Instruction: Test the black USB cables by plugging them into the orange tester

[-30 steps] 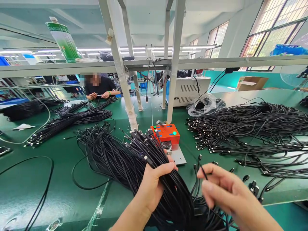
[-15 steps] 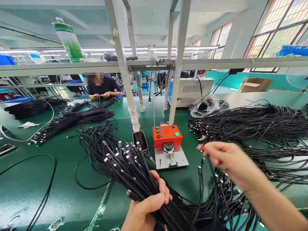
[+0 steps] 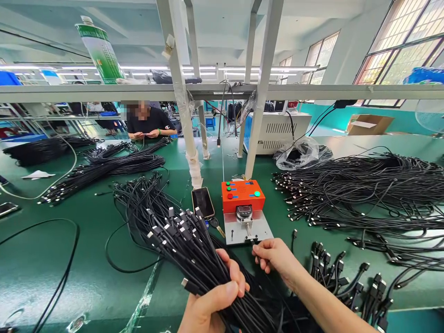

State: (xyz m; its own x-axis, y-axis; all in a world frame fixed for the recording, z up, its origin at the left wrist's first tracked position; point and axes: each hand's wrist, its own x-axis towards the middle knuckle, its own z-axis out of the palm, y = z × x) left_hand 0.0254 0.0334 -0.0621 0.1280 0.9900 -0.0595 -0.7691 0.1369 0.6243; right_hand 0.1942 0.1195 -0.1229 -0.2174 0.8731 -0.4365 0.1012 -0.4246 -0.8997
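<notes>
My left hand point(image 3: 218, 296) is wrapped round a thick bundle of black USB cables point(image 3: 187, 240), its metal-tipped plugs fanned out to the upper left. In a pinch at the front edge of the tester, my right hand point(image 3: 275, 259) holds a cable end whose plug is mostly hidden by the fingers and fixture. That tester has an orange button box point(image 3: 243, 196), a metal base plate point(image 3: 233, 226) and a small digital gauge point(image 3: 244, 212) with lit digits. To the right of my right forearm, more black plugs point(image 3: 326, 263) stick up in clusters.
Large heaps of black cables point(image 3: 364, 185) cover the right side of the table. A phone point(image 3: 203, 202) and keys point(image 3: 217, 225) lie left of the tester. Metal posts point(image 3: 255, 134) rise behind it. Across the table, a person point(image 3: 149, 122) handles a cable.
My right hand has moved left and down from the right-hand cable heap to the tester's front edge, bringing a cable end. My left hand keeps its grip on the bundle.
</notes>
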